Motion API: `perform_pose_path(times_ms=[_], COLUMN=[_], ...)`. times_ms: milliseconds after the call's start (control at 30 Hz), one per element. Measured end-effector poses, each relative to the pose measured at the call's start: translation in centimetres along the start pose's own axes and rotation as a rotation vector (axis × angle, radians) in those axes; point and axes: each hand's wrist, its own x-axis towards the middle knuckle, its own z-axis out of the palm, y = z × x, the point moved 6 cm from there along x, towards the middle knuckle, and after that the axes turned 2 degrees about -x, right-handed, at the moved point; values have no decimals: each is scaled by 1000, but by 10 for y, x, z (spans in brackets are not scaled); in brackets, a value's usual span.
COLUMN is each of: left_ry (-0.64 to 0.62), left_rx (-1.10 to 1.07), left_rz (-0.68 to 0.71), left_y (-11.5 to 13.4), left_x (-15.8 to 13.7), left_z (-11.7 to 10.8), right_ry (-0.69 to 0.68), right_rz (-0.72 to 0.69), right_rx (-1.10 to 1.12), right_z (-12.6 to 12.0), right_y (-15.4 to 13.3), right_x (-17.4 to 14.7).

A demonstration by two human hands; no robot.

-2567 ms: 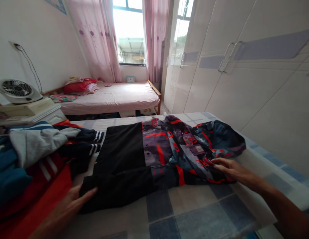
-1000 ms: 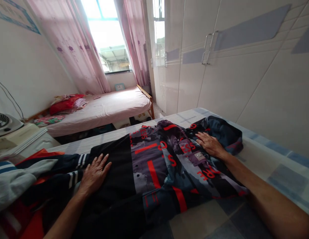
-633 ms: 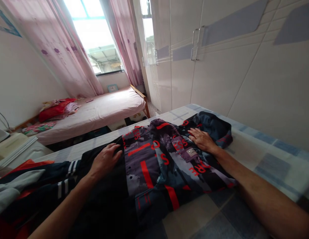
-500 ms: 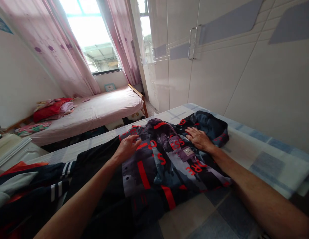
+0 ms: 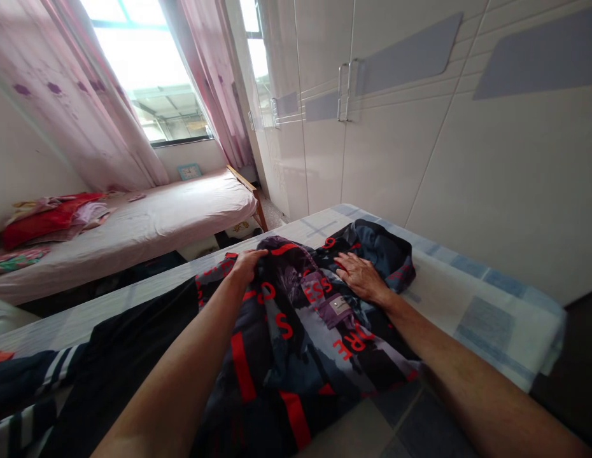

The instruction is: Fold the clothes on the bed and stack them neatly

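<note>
A dark patterned jacket (image 5: 300,331) with red letters and red stripes lies spread on the bed, its hood (image 5: 389,251) toward the right. My left hand (image 5: 248,266) is at the jacket's far edge, beside a folded-over part, with its fingers closed on the fabric; the fingertips are partly hidden. My right hand (image 5: 361,277) rests on the jacket below the hood, fingers stretched out over the cloth. Between the hands sits a purple pocket flap with a small pale label (image 5: 341,306).
Black cloth (image 5: 133,324) and a dark garment with white stripes (image 5: 33,375) lie to the left on the checked bedsheet (image 5: 487,318). White wardrobe doors (image 5: 372,152) stand beyond the bed. A second bed (image 5: 181,207) with a red cloth pile (image 5: 52,219) is by the window.
My left hand has moved across the jacket to the folded part's edge and closed there. My right hand stays on the cloth near the hood. The view has turned slightly right.
</note>
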Motion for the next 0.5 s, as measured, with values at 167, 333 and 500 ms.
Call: perform_pose_path(times_ms=[167, 333, 500], left_ry=[19, 16, -39], left_rx=[-319, -400, -360], left_rz=[161, 176, 161], left_y=[44, 62, 66], left_x=[1, -14, -33], left_z=[-21, -47, -52], right_ry=[22, 209, -277], right_rz=[-1, 45, -148], right_rx=[63, 451, 922], right_z=[3, -43, -108], right_y=[1, 2, -61], right_x=[2, -4, -50])
